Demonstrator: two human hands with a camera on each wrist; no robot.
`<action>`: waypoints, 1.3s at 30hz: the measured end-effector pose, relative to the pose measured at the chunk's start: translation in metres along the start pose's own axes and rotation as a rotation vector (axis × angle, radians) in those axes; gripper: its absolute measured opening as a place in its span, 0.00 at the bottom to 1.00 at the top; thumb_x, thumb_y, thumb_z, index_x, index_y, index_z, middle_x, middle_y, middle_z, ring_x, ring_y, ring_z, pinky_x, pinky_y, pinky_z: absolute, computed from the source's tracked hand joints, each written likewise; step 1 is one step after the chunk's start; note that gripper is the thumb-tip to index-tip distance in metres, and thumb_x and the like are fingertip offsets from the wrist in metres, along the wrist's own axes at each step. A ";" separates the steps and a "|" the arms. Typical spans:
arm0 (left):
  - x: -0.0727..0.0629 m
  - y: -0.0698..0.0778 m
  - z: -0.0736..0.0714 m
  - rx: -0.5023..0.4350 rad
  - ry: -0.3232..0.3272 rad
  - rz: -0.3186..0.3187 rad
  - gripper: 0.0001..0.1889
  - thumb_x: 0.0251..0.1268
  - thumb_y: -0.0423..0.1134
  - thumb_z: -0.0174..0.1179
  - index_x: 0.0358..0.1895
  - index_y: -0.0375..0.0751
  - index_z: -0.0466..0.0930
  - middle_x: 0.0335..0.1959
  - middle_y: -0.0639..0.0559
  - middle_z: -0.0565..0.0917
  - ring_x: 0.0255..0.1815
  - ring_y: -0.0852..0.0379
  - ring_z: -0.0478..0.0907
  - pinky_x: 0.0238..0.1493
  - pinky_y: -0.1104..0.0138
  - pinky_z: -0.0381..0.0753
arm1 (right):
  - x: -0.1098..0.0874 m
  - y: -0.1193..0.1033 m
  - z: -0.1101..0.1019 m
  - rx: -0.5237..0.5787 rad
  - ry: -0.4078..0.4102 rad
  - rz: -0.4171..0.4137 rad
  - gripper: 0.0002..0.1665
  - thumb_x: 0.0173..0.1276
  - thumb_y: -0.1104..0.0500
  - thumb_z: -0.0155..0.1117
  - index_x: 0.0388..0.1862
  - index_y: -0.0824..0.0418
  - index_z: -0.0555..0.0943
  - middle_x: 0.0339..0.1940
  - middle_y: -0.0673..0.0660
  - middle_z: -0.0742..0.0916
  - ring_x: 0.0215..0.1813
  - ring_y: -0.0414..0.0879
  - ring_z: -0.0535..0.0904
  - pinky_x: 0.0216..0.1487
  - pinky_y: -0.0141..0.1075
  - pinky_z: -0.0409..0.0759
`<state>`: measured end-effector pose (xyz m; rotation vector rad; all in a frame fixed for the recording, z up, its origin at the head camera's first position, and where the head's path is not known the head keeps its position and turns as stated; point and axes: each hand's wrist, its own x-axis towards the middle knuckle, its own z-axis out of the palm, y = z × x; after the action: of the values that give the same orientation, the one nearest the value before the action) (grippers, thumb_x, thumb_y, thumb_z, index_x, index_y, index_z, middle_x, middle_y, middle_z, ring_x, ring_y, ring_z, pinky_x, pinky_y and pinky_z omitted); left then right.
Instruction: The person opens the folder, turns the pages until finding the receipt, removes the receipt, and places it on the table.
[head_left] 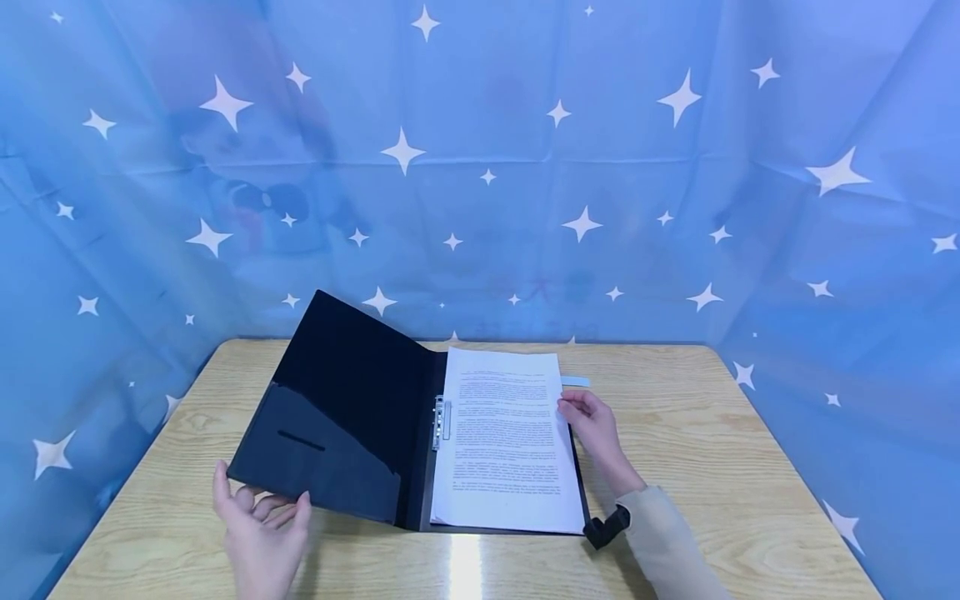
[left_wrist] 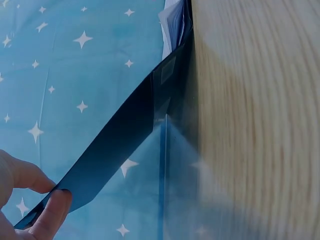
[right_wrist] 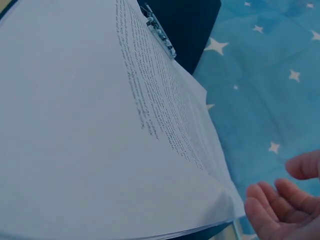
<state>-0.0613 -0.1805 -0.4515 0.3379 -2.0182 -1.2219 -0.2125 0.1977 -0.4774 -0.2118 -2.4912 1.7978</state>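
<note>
Papers lie in an open black folder; the left wrist view shows the left hand pinching its cover. The right hand is at the papers' edge; only the right wrist view shows its thumb apart from loosely bent fingers. Below, a wood-grain table; behind, a starry blue curtain.

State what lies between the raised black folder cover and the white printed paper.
The head view shows the narrow black folder spine and, at the left edge of the white printed paper, a small silvery metal clip.
</note>
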 end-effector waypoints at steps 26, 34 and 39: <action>0.027 -0.040 -0.036 0.090 0.069 -0.269 0.28 0.42 0.17 0.65 0.52 0.27 0.70 0.27 0.65 0.72 0.21 0.82 0.71 0.24 0.84 0.72 | 0.010 -0.001 0.004 -0.030 -0.020 0.007 0.17 0.69 0.60 0.56 0.53 0.68 0.75 0.48 0.63 0.81 0.49 0.51 0.76 0.45 0.34 0.72; 0.035 -0.146 -0.038 0.131 0.140 -0.321 0.22 0.43 0.28 0.71 0.46 0.44 0.81 0.30 0.64 0.80 0.23 0.75 0.77 0.25 0.83 0.73 | 0.022 0.001 0.003 -0.035 -0.019 0.015 0.17 0.69 0.59 0.55 0.53 0.68 0.75 0.47 0.63 0.80 0.47 0.50 0.75 0.46 0.37 0.71; 0.039 -0.154 -0.040 0.120 0.106 -0.396 0.18 0.47 0.30 0.70 0.45 0.42 0.81 0.27 0.65 0.80 0.22 0.73 0.78 0.22 0.81 0.73 | 0.030 0.003 0.001 -0.015 -0.006 0.024 0.17 0.69 0.61 0.54 0.53 0.69 0.74 0.46 0.64 0.79 0.46 0.52 0.74 0.48 0.42 0.73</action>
<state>-0.0818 -0.3072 -0.5529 0.8767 -1.9938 -1.2851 -0.2424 0.2017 -0.4812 -0.2381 -2.5177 1.7913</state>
